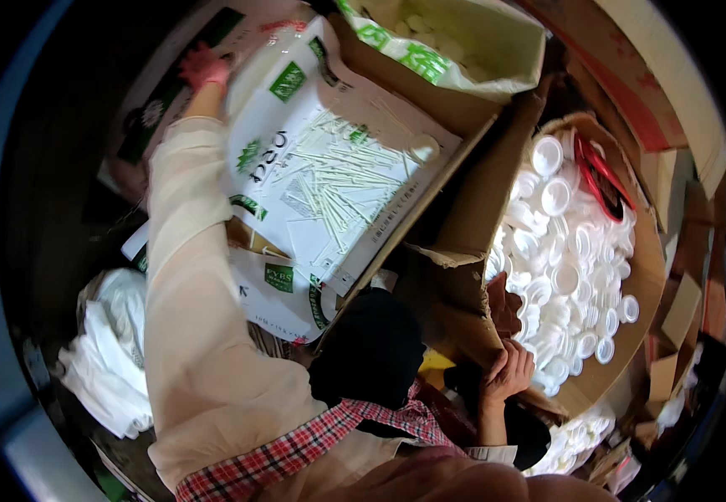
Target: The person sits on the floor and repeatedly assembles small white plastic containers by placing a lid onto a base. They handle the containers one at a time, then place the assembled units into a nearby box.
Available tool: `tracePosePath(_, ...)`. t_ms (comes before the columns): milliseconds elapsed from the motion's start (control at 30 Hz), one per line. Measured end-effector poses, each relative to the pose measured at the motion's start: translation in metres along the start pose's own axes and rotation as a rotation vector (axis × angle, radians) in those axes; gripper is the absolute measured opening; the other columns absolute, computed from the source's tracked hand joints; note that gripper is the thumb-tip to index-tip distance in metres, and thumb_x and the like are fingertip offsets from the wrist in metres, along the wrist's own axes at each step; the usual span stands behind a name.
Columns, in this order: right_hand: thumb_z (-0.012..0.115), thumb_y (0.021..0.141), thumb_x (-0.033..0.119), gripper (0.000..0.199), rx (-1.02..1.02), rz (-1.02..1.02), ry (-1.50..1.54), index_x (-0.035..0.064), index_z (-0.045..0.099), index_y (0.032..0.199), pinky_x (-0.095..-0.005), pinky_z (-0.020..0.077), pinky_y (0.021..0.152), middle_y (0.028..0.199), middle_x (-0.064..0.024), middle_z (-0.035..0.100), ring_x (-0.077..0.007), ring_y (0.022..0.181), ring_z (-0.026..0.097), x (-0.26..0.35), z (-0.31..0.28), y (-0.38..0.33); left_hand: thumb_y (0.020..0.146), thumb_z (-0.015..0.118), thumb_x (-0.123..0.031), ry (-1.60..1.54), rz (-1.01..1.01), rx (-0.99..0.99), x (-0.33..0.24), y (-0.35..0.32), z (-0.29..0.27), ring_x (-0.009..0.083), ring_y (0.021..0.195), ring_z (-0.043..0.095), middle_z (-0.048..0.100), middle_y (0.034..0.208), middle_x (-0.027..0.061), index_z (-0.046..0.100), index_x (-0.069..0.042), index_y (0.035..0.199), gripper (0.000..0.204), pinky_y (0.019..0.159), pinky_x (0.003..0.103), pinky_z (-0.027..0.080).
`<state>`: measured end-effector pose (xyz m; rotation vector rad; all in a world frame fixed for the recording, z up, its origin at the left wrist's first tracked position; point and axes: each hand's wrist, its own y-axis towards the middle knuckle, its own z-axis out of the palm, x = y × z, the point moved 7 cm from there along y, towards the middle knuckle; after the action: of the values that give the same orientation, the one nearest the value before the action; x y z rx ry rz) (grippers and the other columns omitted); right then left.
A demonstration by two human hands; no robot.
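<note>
My left hand (204, 67) reaches to the far left, fingers spread on or just above a white printed sack (171, 84); it looks pink, and I cannot tell whether it is gloved. Closer in, white paper sacking with green print (250, 109) lies over a cardboard box. Many thin white sticks (338, 180) are scattered on it, with a small round white piece (424, 148) beside them. My right hand (509, 368) curls over the edge of a cardboard box (455, 284) on the right. That box holds many small white plastic caps (559, 276).
A red-rimmed dark object (601, 177) lies on the caps. A lined carton (497, 50) with pale pieces stands at the far side. White plastic bags (116, 360) lie at the left, cardboard scraps (677, 309) at the right. More white pieces (576, 443) sit below the cap box.
</note>
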<state>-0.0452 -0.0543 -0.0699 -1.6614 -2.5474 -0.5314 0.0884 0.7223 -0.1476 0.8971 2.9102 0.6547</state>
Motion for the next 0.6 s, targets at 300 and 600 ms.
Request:
tracePosePath(300, 0.048, 0.090, 0.022, 0.023, 0.076, 0.050, -0.030, 0.0062, 0.063, 0.084, -0.0368, 0.0401, 0.067, 0.085, -0.0075, 0.063, -0.0266, 0.074, 0.057, -0.001, -0.003, 0.005, 0.078, 0.067, -0.033, -0.846, 0.779, 0.854, -0.268, -0.222, 0.030, 0.0324, 0.118, 0.048, 0.051, 0.128, 0.0165, 0.060, -0.005, 0.115, 0.047, 0.098, 0.039, 0.040)
tracePosePath(600, 0.051, 0.086, 0.021, 0.019, 0.085, 0.008, -0.016, 0.0053, 0.062, 0.084, -0.0360, 0.0393, 0.064, 0.084, -0.0088, 0.061, -0.0268, 0.072, 0.055, -0.008, 0.000, 0.003, 0.078, 0.060, -0.033, -0.578, 1.088, 0.766, -0.388, -0.375, 0.125, 0.0337, 0.106, 0.056, 0.060, 0.109, 0.0158, 0.060, -0.012, 0.112, 0.040, 0.095, 0.045, 0.043)
